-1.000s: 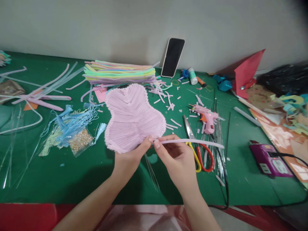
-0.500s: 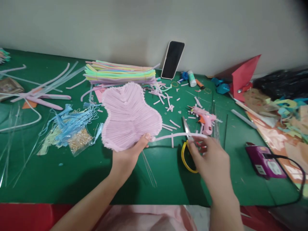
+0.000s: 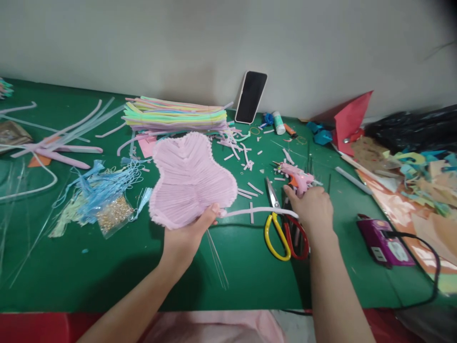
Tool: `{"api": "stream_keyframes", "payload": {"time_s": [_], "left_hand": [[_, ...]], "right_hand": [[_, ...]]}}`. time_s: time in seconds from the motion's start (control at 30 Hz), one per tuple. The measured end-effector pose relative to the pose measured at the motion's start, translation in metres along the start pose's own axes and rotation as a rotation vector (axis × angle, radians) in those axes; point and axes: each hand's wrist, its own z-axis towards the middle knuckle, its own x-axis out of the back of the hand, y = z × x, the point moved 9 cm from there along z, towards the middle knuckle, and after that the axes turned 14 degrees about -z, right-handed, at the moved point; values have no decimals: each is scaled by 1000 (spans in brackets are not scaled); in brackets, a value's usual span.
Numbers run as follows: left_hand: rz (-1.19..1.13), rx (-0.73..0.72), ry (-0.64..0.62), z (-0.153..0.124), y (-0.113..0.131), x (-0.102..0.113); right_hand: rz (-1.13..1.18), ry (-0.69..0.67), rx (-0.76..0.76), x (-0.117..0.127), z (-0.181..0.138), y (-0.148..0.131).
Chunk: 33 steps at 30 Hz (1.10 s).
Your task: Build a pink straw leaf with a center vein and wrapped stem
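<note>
My left hand [image 3: 191, 238] grips the lower edge of a lilac, wavy-edged panel made of pipe cleaners [image 3: 193, 181], its thumb pressed on the lower right corner. From that corner a single lilac pipe cleaner [image 3: 264, 210] sticks out to the right, its free end close to my right wrist. Thin clear strands [image 3: 217, 262] hang below the panel. My right hand [image 3: 313, 212] is closed around the handle of a pink glue gun [image 3: 294, 175]; most of the handle is hidden. Scissors with one yellow and one red handle [image 3: 276, 236] lie just left of that hand.
Behind the panel lie bundled pastel pipe cleaners [image 3: 174, 116] and cut bits [image 3: 246, 157]. A phone [image 3: 252, 97] leans on the wall. Blue tassels [image 3: 107, 183] and a bag of gold beads [image 3: 114, 214] are left; a purple power box with a cord [image 3: 385, 242] is right.
My right hand has let go of the loose pipe cleaner and moved right and forward onto the glue gun. The scissors are now in fuller view. My left hand still holds the panel.
</note>
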Motion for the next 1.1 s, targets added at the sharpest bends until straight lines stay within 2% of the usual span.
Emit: {"api": "stream_keyframes", "payload": {"time_s": [0.13,0.37,0.53,0.63,0.73,0.87,0.93,1.03,1.1], "left_hand": [[-8,17,-7,-1,0,-2],[4,17,-27,0,-1,-1],[1,26,-22,0,-3,0],[-8,26,-18,0,-3,0],[-1,19,2,-1,-1,1],[37,10,35,-1,-1,5],[63,-14,29,0,0,6],[87,-62,-5,2,2,4],[80,-74,-18,3,2,3]], "right_hand": [[42,-20,-64,-1,5,12],[157,12,-185,24,-12,36],[336,152,-256,40,-29,37],[406,235,-221,58,-42,31],[449,321,-139,87,-63,22],[284,439,-51,122,-102,8],[216,410,-55,121,-117,3],[188,309,-22,103,-131,-4],[178,302,3,94,-136,-7]]}}
